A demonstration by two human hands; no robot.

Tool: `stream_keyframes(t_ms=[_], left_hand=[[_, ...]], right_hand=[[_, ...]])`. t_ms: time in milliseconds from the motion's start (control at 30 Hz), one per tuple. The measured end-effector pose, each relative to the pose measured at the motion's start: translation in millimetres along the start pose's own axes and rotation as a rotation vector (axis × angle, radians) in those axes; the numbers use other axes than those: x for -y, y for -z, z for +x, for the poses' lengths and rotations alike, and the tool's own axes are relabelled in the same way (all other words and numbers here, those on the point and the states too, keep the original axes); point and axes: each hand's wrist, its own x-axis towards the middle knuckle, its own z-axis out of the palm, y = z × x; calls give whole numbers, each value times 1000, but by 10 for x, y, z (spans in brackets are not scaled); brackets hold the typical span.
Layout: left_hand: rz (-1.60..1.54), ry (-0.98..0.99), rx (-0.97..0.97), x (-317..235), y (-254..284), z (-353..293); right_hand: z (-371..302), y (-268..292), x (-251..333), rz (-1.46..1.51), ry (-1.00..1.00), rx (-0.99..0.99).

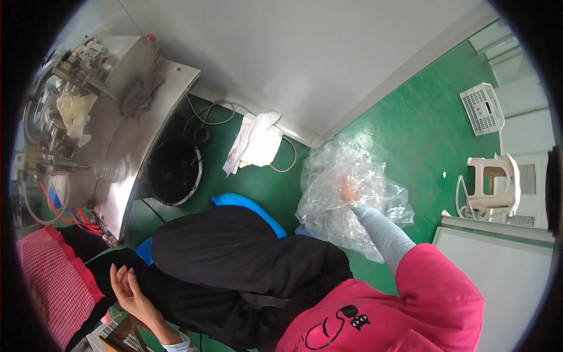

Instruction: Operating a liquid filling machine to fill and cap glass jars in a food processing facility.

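A large, crumpled clear plastic bag [328, 214] lies on the green floor to the right of my legs. My right hand [349, 190], its arm in a pale blue sleeve, reaches into or under the film. Folds of plastic blur its fingers, so its grip cannot be made out. At the lower left my left hand [134, 299] is held palm up with nothing in it, fingers apart and slightly bent. It is beside my black trousers [234, 258].
Metal machinery [88, 76] stands on a steel table [176, 76] at the left, with a black bucket [175, 172] nearby. White cloths [258, 141] lie by the wall. A beige stool [492, 185] and white basket [482, 108] are far right. A person in a checked apron [56, 276] sits left.
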Motion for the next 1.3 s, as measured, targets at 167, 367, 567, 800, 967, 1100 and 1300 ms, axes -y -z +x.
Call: stream_keyframes(t_ms=[167, 367, 567, 800, 967, 1100, 1300], left_hand=[[-206, 52, 85, 154, -471, -61], [60, 71, -25, 74, 183, -11], [-214, 102, 123, 81, -566, -29], [-99, 91, 98, 111, -361, -9], [-112, 100, 86, 145, -379, -50], [-98, 61, 92, 158, -311, -38], [-110, 77, 114, 76, -471, -37]], right_hand=[[43, -417, -1445, -77, 61, -288], [-236, 302, 906, 574, -29, -83], [-404, 707, -585, 1387, -54, 472], [2, 1906, 1570, 1391, 186, 474], [-107, 1779, 699, 95, -48, 59], [-180, 1831, 21, 80, -64, 198], [-222, 722, -528, 558, -55, 54]])
